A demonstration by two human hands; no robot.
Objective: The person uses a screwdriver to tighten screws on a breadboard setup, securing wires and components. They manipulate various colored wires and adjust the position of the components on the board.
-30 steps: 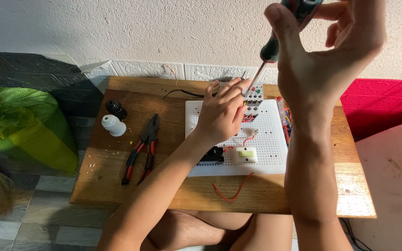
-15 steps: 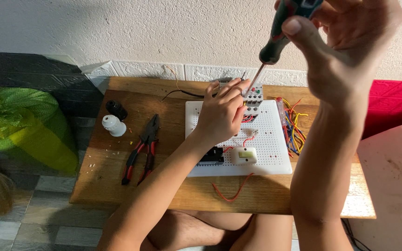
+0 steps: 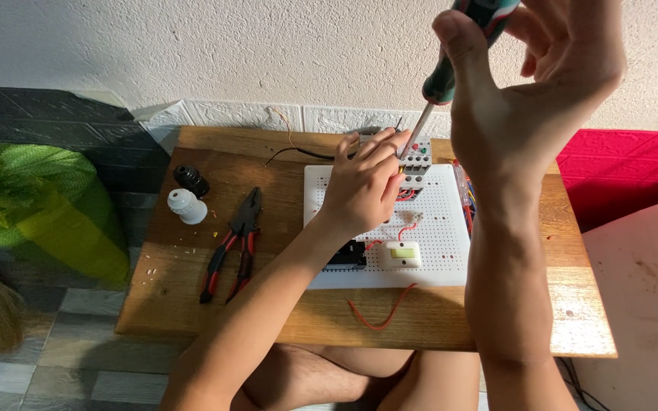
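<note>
The screwdriver (image 3: 451, 72) is held high by its dark green and red handle, the right hand (image 3: 542, 91) being wrapped round the handle top with the thumb pressed along its side; the left hand (image 3: 363, 183) is laid flat, fingers spread and closed on nothing, over the grey contactor block (image 3: 416, 164) at the far edge of the white perforated board (image 3: 436, 243).

The long axis of the screwdriver is tilted; the handle lies up and to the right, nearer the camera, and the shaft is pointed down and to the left, its tip being set at the top of the block just beside the left fingertips; whether it is seated in a screw cannot be told.

A slip is judged the main risk; with the tool held so steeply aslant, the tip could be forced out of the screw head and driven into the left fingers, or the head could be chewed. The block could also be tipped if the bracing hand is eased.

Near the board's front edge a loose red wire (image 3: 382, 312) is seen; left of the board, red-handled pliers (image 3: 230, 243) and two lamp holders, one white (image 3: 186, 205), are lying on the wooden table (image 3: 268, 320).
</note>
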